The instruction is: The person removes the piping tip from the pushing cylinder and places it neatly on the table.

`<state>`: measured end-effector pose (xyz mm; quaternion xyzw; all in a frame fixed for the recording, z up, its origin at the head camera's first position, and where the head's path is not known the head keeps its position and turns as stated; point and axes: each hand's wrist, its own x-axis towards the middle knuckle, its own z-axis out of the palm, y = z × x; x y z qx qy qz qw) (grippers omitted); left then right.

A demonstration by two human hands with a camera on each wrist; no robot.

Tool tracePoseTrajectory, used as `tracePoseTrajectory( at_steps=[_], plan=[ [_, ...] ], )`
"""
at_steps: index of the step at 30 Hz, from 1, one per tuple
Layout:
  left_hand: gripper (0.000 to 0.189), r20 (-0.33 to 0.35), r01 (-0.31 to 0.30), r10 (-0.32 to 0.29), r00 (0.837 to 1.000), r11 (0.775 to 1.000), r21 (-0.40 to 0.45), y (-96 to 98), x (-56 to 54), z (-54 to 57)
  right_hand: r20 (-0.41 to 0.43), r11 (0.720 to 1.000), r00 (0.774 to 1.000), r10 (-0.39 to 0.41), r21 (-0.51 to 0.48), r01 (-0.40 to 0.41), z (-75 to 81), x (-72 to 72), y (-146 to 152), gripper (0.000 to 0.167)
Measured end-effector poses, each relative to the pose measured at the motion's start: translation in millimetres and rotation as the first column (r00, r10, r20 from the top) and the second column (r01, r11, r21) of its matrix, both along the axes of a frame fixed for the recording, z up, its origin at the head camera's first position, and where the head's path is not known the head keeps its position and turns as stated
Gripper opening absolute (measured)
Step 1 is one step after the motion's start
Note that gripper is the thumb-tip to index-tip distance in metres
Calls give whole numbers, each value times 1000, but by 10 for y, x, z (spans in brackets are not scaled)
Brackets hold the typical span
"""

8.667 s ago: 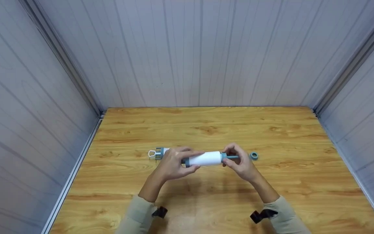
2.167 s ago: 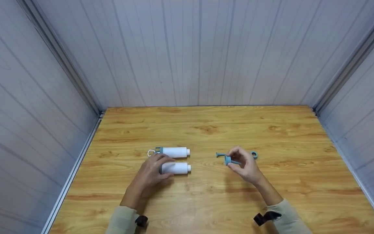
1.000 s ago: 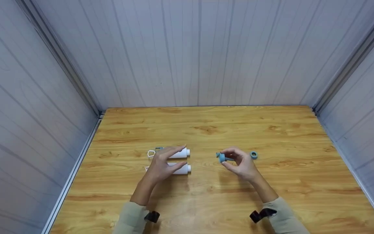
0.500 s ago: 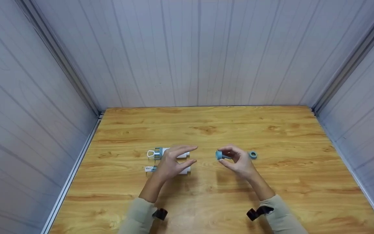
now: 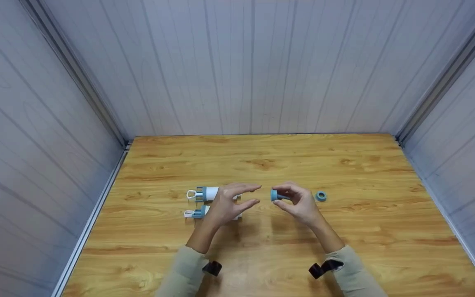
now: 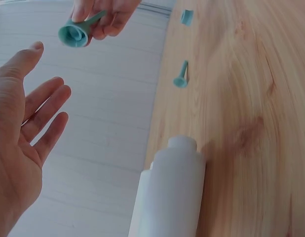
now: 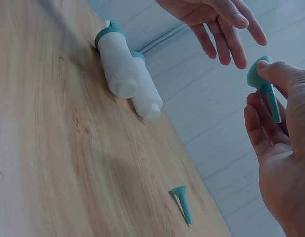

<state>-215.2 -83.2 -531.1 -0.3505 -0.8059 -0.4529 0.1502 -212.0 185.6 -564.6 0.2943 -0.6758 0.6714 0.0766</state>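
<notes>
Between its thumb and fingers, my right hand (image 5: 301,204) pinches a teal nozzle (image 5: 274,195) with a wide threaded-looking cup and a narrow spout. The cup faces left, toward my left hand (image 5: 227,202), whose fingers are spread and hold nothing. A small gap separates the two hands. A second teal nozzle (image 7: 182,205) lies on the wooden surface; my right hand seems to hide it in the head view. Two white syringe-like barrels (image 7: 118,64) with teal ends lie side by side at left, partly covered by my left hand in the head view.
A teal ring (image 5: 321,196) lies right of my right hand. White loop handles (image 5: 191,194) stick out from the barrels' left ends. Pale panel walls (image 5: 254,66) enclose the wooden table (image 5: 262,161) at the back and sides.
My left hand has let go of a barrel laid down on the table and moved right toward the nozzle. The right hand, still pinching the nozzle pulled off that barrel, has shifted slightly left.
</notes>
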Motion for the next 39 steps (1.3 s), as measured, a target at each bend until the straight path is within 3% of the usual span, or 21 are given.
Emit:
tracePoseTrajectory(
  at_steps=[20,39],
  plan=[
    [28,-27,53,-51,998,994,94,225,-48,-27,-34,998,999,35,-59,-37,36,7,-75,36],
    [24,-3,36,-36,999,995,98,247,-35,-18,-33,995,997,72,-67,-74,53,-5,-102,40]
  ],
)
